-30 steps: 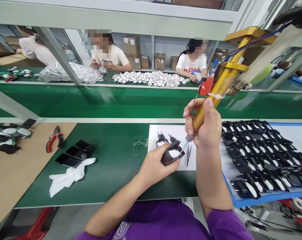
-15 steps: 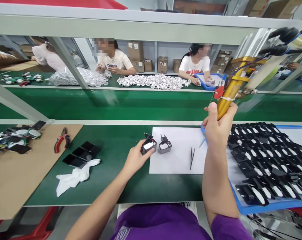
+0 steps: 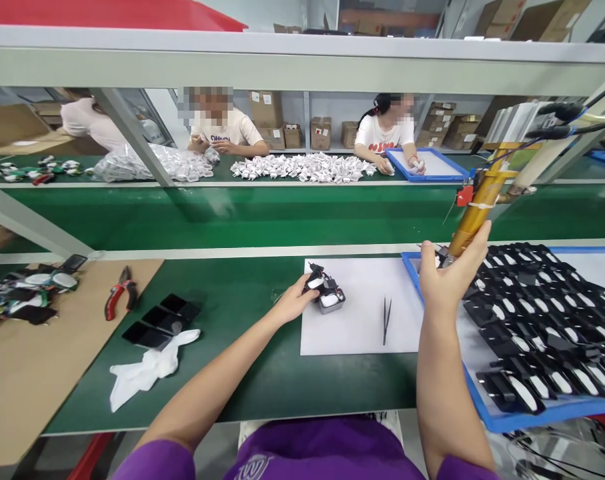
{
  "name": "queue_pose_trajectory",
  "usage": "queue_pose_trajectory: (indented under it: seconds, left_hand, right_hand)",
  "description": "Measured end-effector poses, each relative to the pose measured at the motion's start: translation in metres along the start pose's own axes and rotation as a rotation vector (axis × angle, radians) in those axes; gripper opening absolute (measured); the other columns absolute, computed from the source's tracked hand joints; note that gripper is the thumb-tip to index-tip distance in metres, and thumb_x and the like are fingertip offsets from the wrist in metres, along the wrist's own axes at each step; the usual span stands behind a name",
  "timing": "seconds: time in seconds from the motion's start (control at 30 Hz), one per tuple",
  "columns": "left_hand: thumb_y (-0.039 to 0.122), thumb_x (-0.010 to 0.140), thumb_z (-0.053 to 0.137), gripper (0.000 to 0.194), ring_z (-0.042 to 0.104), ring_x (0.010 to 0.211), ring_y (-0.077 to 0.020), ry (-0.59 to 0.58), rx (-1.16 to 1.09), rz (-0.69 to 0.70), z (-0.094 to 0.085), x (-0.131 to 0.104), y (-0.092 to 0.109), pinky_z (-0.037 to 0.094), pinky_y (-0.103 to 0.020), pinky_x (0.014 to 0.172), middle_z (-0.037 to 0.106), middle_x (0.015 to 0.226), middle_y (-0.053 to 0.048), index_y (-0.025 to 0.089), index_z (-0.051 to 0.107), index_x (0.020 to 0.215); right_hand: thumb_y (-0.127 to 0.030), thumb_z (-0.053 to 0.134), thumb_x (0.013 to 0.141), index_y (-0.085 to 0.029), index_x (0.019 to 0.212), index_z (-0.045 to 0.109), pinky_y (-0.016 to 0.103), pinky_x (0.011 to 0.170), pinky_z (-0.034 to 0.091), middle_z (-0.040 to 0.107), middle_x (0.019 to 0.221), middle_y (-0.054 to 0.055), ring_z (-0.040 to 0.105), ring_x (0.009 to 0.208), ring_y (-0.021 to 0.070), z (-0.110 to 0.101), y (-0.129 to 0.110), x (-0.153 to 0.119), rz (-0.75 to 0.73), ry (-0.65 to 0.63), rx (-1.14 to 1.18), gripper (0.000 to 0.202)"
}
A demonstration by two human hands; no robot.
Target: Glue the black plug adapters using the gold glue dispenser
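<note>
My left hand (image 3: 296, 300) grips a black power adapter case (image 3: 316, 277) with a white part inside, its fingers and thumb closed round the side. A second open adapter case (image 3: 333, 301) stands right beside it on the white sheet (image 3: 357, 333); whether the two touch, I cannot tell. At the right, the spread thumb and fingers of my right hand (image 3: 449, 270) surround the lower end of a yellow hand-held tool (image 3: 477, 213) with hoses and cables. The thumb stands apart from the tool. Black tweezers (image 3: 386, 320) lie on the sheet.
A blue-rimmed tray (image 3: 512, 421) at right holds rows of black cases. Flat black pieces (image 3: 155, 323), a white cloth (image 3: 145, 370) and red-handled pliers (image 3: 121, 293) lie left. Mixed parts (image 3: 29, 293) sit on cardboard. Co-workers (image 3: 227, 127) sit behind the green belt (image 3: 282, 217).
My left hand has carried its adapter case right, over the sheet beside the other case. My right hand and the yellow tool have shifted right, and its fingers have loosened from the tool.
</note>
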State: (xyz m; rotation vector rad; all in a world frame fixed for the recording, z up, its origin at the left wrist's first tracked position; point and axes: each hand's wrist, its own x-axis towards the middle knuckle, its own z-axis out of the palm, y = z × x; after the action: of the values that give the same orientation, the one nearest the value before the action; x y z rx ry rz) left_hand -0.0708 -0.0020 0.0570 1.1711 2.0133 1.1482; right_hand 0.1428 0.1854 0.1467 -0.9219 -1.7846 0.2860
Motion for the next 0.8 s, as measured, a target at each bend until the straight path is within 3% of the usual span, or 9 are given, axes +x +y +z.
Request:
queue_pose_trajectory:
  seconds: [0.1, 0.33, 0.47, 0.53, 0.57, 0.6, 0.67, 0.73, 0.8]
  left_hand:
    - [0.031, 0.08, 0.049, 0.055, 0.06, 0.11, -0.0238, -0.016, -0.009, 0.0, -0.002, -0.005, 0.001, 0.043, -0.037, 0.099, 0.064, 0.122, -0.006, 0.019, 0.044, 0.134]
    - [0.025, 0.079, 0.051, 0.052, 0.06, 0.108, -0.0254, -0.033, 0.135, 0.08, -0.006, -0.016, 0.016, 0.045, -0.039, 0.096, 0.063, 0.122, -0.008, 0.019, 0.048, 0.131]
    - [0.02, 0.072, 0.058, 0.07, 0.053, 0.119, -0.0286, -0.059, 0.189, 0.11, -0.005, -0.019, 0.013, 0.042, -0.041, 0.101, 0.054, 0.131, -0.014, 0.016, 0.037, 0.138]
    - [0.023, 0.068, 0.066, 0.082, 0.05, 0.121, -0.0309, -0.07, 0.207, 0.102, -0.003, -0.021, 0.011, 0.041, -0.043, 0.102, 0.05, 0.133, -0.017, 0.014, 0.031, 0.142]
    - [0.026, 0.067, 0.069, 0.086, 0.05, 0.122, -0.0316, -0.074, 0.21, 0.099, -0.003, -0.022, 0.01, 0.041, -0.043, 0.102, 0.049, 0.133, -0.018, 0.014, 0.029, 0.142]
    - [0.029, 0.066, 0.071, 0.089, 0.049, 0.122, -0.0321, -0.074, 0.211, 0.098, -0.002, -0.023, 0.01, 0.041, -0.044, 0.103, 0.048, 0.133, -0.018, 0.014, 0.029, 0.143]
    - [0.036, 0.066, 0.075, 0.091, 0.046, 0.124, -0.0331, -0.062, 0.216, 0.093, -0.001, -0.023, 0.009, 0.039, -0.045, 0.104, 0.048, 0.133, -0.018, 0.015, 0.03, 0.142]
    - [0.043, 0.066, 0.075, 0.089, 0.044, 0.126, -0.034, -0.038, 0.227, 0.074, 0.0, -0.023, 0.009, 0.038, -0.048, 0.105, 0.048, 0.133, -0.017, 0.016, 0.033, 0.14]
    - [0.046, 0.066, 0.075, 0.087, 0.045, 0.124, -0.0343, -0.005, 0.237, 0.049, 0.003, -0.024, 0.01, 0.038, -0.05, 0.104, 0.05, 0.13, -0.017, 0.017, 0.036, 0.138]
  right_hand:
    - [-0.034, 0.049, 0.087, -0.014, 0.149, 0.009, 0.053, 0.111, 0.025, 0.027, 0.148, 0.02, 0.026, 0.138, 0.0314, 0.003, 0.004, -0.004, -0.008, 0.12, -0.061, 0.077]
    - [-0.029, 0.052, 0.084, -0.014, 0.149, 0.012, 0.054, 0.112, 0.024, 0.025, 0.148, 0.021, 0.024, 0.139, 0.0315, 0.009, 0.018, -0.014, -0.028, 0.138, -0.089, 0.077]
    - [-0.029, 0.056, 0.082, -0.01, 0.147, 0.019, 0.055, 0.113, 0.021, 0.016, 0.149, 0.023, 0.017, 0.142, 0.0332, 0.01, 0.012, -0.019, -0.017, 0.159, -0.101, 0.077]
    - [-0.029, 0.056, 0.082, -0.009, 0.14, 0.032, 0.055, 0.111, 0.025, 0.026, 0.144, 0.024, 0.023, 0.139, 0.0339, 0.011, 0.004, -0.023, -0.043, 0.15, -0.058, 0.066]
    - [-0.03, 0.054, 0.084, -0.011, 0.134, 0.039, 0.054, 0.108, 0.031, 0.037, 0.137, 0.023, 0.033, 0.133, 0.0329, 0.012, 0.0, -0.025, -0.058, 0.068, 0.0, 0.056]
    - [-0.031, 0.051, 0.086, -0.014, 0.128, 0.045, 0.051, 0.102, 0.038, 0.048, 0.126, 0.019, 0.045, 0.123, 0.0304, 0.013, -0.004, -0.029, -0.067, -0.097, 0.077, 0.046]
    - [-0.036, 0.049, 0.088, -0.02, 0.121, 0.049, 0.042, 0.086, 0.05, 0.059, 0.109, 0.011, 0.061, 0.094, 0.0228, 0.017, -0.012, -0.038, -0.063, -0.625, 0.219, 0.037]
    - [-0.043, 0.054, 0.086, -0.024, 0.124, 0.047, 0.037, 0.075, 0.052, 0.061, 0.106, 0.007, 0.062, 0.075, 0.0176, 0.022, -0.018, -0.049, -0.046, -1.108, 0.242, 0.043]
    - [-0.043, 0.059, 0.082, -0.024, 0.125, 0.046, 0.038, 0.074, 0.051, 0.061, 0.106, 0.007, 0.062, 0.075, 0.0184, 0.03, -0.023, -0.06, -0.055, -1.296, 0.178, 0.049]
